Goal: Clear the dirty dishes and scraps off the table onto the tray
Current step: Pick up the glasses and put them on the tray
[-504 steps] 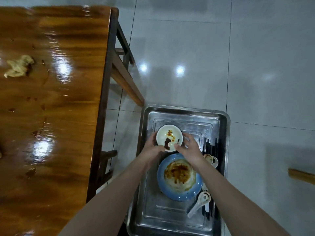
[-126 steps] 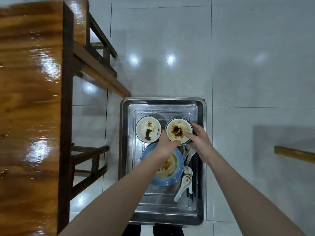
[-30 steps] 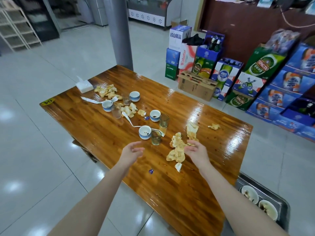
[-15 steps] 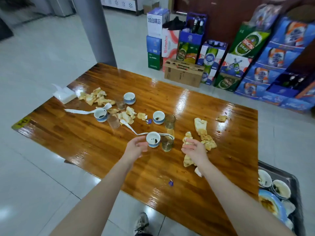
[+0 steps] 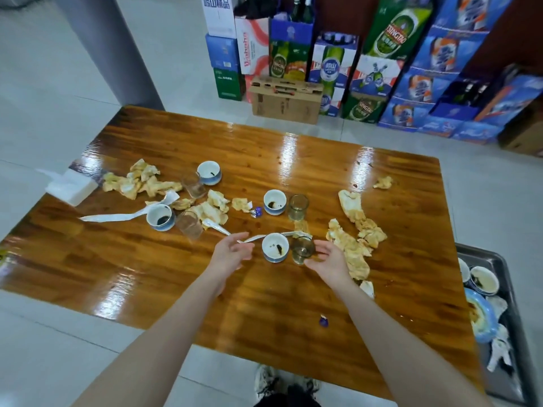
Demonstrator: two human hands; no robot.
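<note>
Both grips released, left hand, right hand, flanking upright cup, glass

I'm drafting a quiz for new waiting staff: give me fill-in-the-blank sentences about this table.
1. The glossy brown wooden table holds ____ small white-and-blue cups.
2. Between the nearest cup and the right hand stands a clear drinking ____.
3. The dirty round blue plate lies in the silver metal ____.
Missing: four; glass; tray.

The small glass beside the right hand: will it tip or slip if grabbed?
The glass looks rigid and breakable, so a gentle grip seems wise. Taller than wide, it might tip if nudged sideways. Its smooth clear wall could be slippery, given the greasy-looking scraps nearby.
</note>
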